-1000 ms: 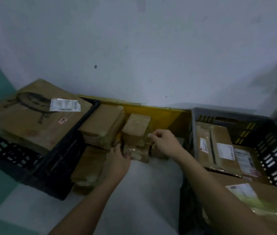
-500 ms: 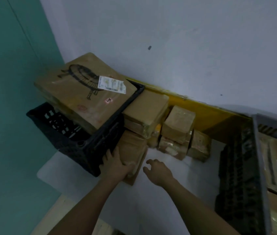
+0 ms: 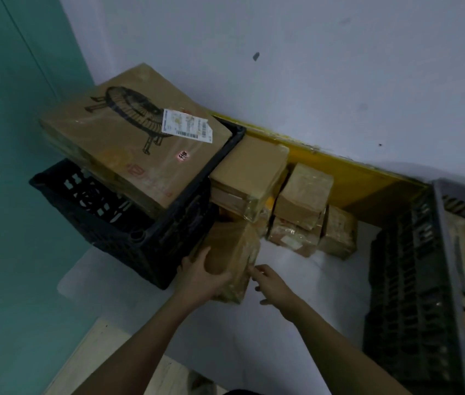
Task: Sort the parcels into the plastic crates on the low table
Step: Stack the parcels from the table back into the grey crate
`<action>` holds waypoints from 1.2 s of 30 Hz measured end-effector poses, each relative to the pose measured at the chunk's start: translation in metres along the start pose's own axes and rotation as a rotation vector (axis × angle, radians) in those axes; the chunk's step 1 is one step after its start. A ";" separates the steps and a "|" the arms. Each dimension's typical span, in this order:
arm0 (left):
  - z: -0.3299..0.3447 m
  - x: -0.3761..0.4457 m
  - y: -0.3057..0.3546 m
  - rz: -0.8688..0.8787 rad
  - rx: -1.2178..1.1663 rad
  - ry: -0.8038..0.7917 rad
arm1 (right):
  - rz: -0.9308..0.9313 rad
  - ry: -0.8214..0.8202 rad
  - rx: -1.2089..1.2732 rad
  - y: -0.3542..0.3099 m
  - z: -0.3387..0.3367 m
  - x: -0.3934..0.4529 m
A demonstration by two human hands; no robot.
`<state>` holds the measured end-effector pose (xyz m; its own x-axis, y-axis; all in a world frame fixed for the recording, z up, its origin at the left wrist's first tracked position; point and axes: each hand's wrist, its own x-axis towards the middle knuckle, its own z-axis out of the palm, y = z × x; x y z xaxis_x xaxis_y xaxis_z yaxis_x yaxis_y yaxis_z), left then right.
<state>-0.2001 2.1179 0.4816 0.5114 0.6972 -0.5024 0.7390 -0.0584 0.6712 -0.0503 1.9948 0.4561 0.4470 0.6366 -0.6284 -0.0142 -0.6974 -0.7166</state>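
left hand [image 3: 205, 277]: clamped over the near left corner of the taped parcel [image 3: 232, 259], palm on the top face, fingers wrapped down the near end. grasping.
right hand [image 3: 271, 283]: just beside the parcel's right edge, fingertips [image 3: 254, 270] at or touching the tape; fingers loosely spread, holding nothing as far as can be seen.
parcel location: on the low table [image 3: 305, 295], tight against the right wall of the black crate [image 3: 151, 252], in front of the stacked parcels [image 3: 296, 206]. whether it is lifted clear of the table cannot be told.
parcel build: brown carton wrapped in glossy clear tape, corners rounded and slightly crushed. judged stiff enough to hold shape, not brittle.
surface: tape film looks slick; a one-sided pinch is likely to slip.
weight: judged light to moderate, since one hand covers much of its end.
recommended hold: opposing long sides, one hand each, thumbs on top, fingers under the lower edges.
avoid: gripping loose tape wrinkles or the crushed corner alone.
black crate: already carries a large flat carton [image 3: 134, 149] lying tilted across its rim; little open room visible.
grey crate [image 3: 447, 266]: at far right, parcels inside, only partly in view.
risk: dragging the parcel may disturb the stacked parcels behind it.
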 end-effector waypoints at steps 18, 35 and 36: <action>0.007 -0.018 0.055 -0.010 -0.734 -0.269 | -0.167 -0.069 0.998 -0.005 -0.060 -0.042; 0.063 -0.033 0.130 0.122 -0.672 -0.176 | -0.281 0.126 0.460 -0.003 -0.158 -0.117; 0.063 -0.029 0.133 0.110 -0.700 -0.172 | -0.277 0.114 0.422 -0.004 -0.164 -0.122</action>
<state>-0.0887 2.0446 0.5509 0.6707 0.5881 -0.4519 0.2547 0.3896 0.8851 0.0422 1.8660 0.5853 0.5797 0.7220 -0.3776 -0.2303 -0.2993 -0.9259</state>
